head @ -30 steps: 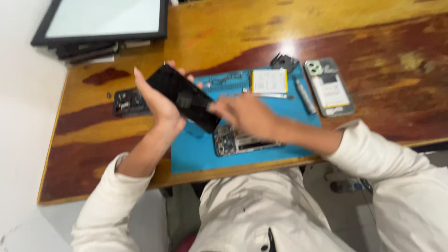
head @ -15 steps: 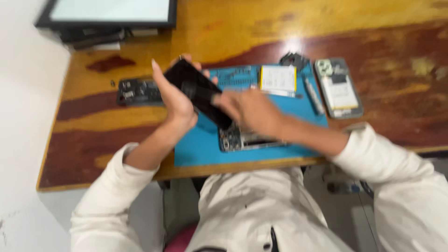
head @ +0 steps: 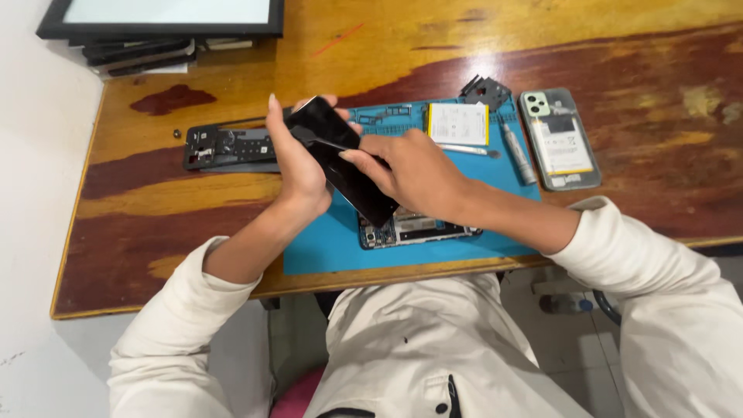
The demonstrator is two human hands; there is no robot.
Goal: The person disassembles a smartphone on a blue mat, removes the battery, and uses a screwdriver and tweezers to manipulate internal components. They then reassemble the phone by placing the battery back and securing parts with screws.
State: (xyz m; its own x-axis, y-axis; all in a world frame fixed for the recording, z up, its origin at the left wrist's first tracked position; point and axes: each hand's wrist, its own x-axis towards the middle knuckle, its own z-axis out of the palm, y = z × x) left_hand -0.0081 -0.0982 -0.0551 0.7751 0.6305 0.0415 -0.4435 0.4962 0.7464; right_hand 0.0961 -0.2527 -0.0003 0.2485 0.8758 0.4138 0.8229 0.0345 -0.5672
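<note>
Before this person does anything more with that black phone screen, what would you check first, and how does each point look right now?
1. Left hand grips the black screen panel firmly: ok.
2. Right hand touches the panel's face: ok.
3. Panel is held above the blue mat, not bare wood: ok.
4. Opened phone body lies flat on the mat: ok.
5. Panel free of cracks: cannot tell.
6. Battery lies apart from the hands: ok.

- Wooden desk
- Blue mat
- White battery
- Green phone back cover
- Black frame part
- Stacked dark-framed screens
</note>
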